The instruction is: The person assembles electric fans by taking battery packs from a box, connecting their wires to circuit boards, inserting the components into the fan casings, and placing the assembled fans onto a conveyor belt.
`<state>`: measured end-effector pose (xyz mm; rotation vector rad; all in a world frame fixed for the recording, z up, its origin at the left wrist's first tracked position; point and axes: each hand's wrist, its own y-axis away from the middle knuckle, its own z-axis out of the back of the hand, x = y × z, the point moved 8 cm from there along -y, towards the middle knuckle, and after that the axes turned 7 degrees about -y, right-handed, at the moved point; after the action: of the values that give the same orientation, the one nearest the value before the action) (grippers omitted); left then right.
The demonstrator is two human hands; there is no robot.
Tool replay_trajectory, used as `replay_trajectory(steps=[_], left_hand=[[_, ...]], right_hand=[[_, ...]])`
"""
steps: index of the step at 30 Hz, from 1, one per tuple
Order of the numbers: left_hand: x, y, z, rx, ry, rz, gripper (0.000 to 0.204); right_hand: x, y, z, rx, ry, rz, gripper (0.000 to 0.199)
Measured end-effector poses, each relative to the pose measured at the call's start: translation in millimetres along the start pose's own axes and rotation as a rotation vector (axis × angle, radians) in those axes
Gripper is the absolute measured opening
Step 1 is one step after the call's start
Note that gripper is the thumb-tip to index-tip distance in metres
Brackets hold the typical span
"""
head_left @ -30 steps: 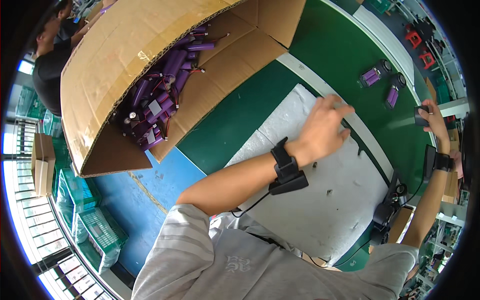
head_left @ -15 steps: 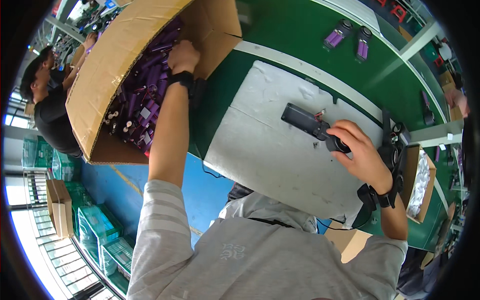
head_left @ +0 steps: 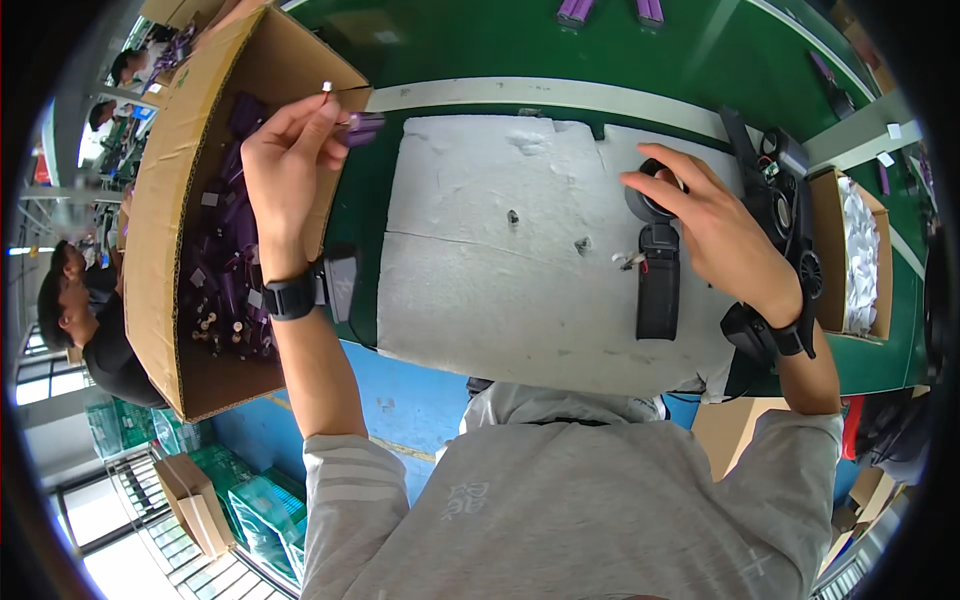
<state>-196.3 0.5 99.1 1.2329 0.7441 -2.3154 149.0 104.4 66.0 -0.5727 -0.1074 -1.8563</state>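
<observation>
My left hand [head_left: 290,170] is raised over the near-right edge of a large cardboard box [head_left: 165,260]. Its fingers pinch a purple battery pack [head_left: 364,128], whose wire ends in a small white connector [head_left: 327,88] sticking up above the fingertips. More purple packs with wires fill the box. My right hand [head_left: 720,235] grips the round head of a black handheld device housing [head_left: 657,300]. That housing lies on a white foam board [head_left: 480,300] with its long handle pointing toward me, and a short wire with a white connector [head_left: 628,261] comes out at its side.
Several black device parts [head_left: 778,205] lie right of the foam board. Beyond them stands a small cardboard box [head_left: 882,250] of white packets. Purple packs [head_left: 576,12] lie on the green surface at the far side. Other people are at the left.
My left hand has come up out of the box with a battery pack. The black housing has turned, its handle swinging from far left to toward me. The view has shifted.
</observation>
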Motion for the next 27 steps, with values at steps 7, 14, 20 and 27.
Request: replay_trajectory(steps=[7,14,20,27], left_hand=[[-136,76,-141,0.574,0.564,-0.238,0.015],[-118,113,-197,0.609,0.331,-0.383,0.026],[-66,134,-232,0.9,0.04,-0.2,0.036],[-40,104,-246,0.861,0.221,-0.091,0.033]], right_hand=[[16,8,32,-0.455,-0.712,-0.007,0.048],[-20,37,-5,-0.112,-0.636,-0.417,0.03],[-27,42,-27,-0.162,-0.511,-0.472,0.025],[-34,24,-21,-0.383,-0.321,-0.356,0.022]])
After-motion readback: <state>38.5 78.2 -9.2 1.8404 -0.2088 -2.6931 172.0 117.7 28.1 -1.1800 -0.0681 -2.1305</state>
